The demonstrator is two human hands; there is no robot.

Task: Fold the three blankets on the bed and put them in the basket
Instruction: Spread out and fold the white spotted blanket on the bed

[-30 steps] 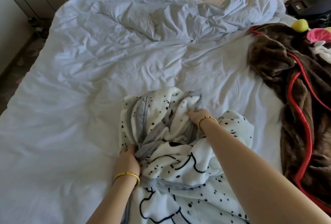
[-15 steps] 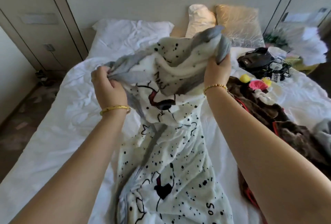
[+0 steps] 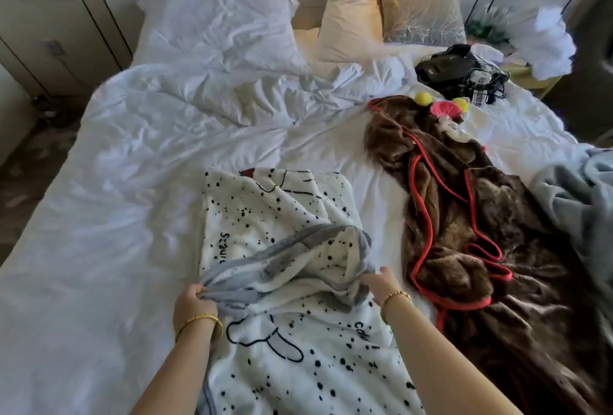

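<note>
Gripping the spotted blanket [image 3: 265,215] grey edge between them, left hand [image 3: 194,303] and right hand [image 3: 378,285], 2 hands.

Both forearms reach forward and down, bare, a gold bangle on each wrist. Left hand [image 3: 194,303]: fingers curled tight, pinching bunched fabric. Right hand [image 3: 381,285]: fingers reach left into the fabric; grip looks closed, but the fingertips are hidden, so unsure.

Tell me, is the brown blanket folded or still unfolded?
Unfolded. The brown blanket lies crumpled and spread loosely over the bed, its red edging winding in loops.
</note>
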